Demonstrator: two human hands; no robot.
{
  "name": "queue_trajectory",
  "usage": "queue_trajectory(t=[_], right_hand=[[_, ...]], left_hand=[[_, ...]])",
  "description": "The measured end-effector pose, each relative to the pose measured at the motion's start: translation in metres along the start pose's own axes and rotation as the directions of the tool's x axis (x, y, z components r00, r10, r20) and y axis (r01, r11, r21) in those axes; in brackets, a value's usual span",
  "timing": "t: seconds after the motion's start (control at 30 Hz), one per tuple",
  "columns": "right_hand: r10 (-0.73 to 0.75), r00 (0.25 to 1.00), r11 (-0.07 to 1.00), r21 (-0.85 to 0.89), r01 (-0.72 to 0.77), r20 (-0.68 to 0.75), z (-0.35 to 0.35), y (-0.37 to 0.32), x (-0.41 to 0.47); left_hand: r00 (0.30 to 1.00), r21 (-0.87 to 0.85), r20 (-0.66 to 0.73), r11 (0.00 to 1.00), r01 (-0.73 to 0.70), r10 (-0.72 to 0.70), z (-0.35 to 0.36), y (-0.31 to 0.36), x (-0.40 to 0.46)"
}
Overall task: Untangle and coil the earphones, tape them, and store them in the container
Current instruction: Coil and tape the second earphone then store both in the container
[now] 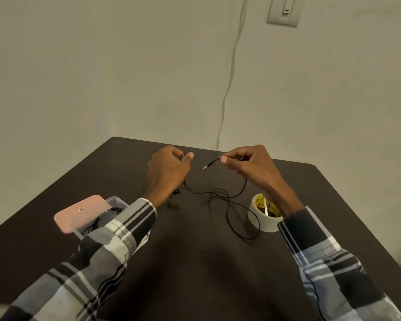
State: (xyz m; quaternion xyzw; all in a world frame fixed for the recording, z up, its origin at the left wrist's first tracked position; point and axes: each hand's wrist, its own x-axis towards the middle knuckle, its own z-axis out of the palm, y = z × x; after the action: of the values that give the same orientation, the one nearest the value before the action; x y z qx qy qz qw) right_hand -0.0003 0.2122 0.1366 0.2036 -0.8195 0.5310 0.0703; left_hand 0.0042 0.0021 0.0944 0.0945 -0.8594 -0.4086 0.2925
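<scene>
Hands apart above a dark table (195,274), the right hand (248,165) pinching the black earphone cable (229,200) near its plug and the left hand (169,170) gripping the other end, apparently to draw out tangles

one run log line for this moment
phase: untangling | left hand: grips earphone cable | right hand: pinches cable near plug | tape roll: untouched

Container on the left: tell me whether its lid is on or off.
Off, not sealed. The pink lid lies askew across the clear container, leaving part of the opening uncovered, with dark cords visible inside.
</scene>
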Motion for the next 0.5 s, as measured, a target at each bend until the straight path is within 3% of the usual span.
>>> queue_trajectory(t=[0.07,0.13,0.2,0.27,0.37,0.5], right_hand=[[-0.026,0.999,0.999,-0.038,0.027,0.020,-0.001,-0.005,0.004],[-0.045,0.998,0.997,-0.057,0.047,0.031,-0.001,-0.010,0.007],[-0.059,0.998,0.997,-0.055,0.060,0.029,-0.003,-0.014,0.010],[-0.072,0.997,0.994,-0.082,0.075,0.034,-0.004,-0.017,0.012],[-0.083,0.995,0.987,-0.131,0.091,0.062,-0.006,-0.020,0.017],[-0.082,0.994,0.991,-0.099,0.088,0.066,-0.012,-0.023,0.020]], left_hand=[[0.998,0.056,0.022,0.997,-0.054,0.053,-0.004,0.015,0.000],[0.990,0.156,0.129,0.985,-0.070,0.050,-0.006,0.022,0.001],[0.968,0.151,0.240,0.982,-0.114,0.075,-0.008,0.026,0.002],[0.946,-0.057,0.289,0.989,-0.137,0.147,-0.010,0.031,0.000],[0.907,-0.397,0.337,0.912,-0.107,0.253,-0.014,0.042,-0.006],[0.866,-0.436,0.309,0.868,-0.238,0.393,-0.019,0.050,-0.005]])
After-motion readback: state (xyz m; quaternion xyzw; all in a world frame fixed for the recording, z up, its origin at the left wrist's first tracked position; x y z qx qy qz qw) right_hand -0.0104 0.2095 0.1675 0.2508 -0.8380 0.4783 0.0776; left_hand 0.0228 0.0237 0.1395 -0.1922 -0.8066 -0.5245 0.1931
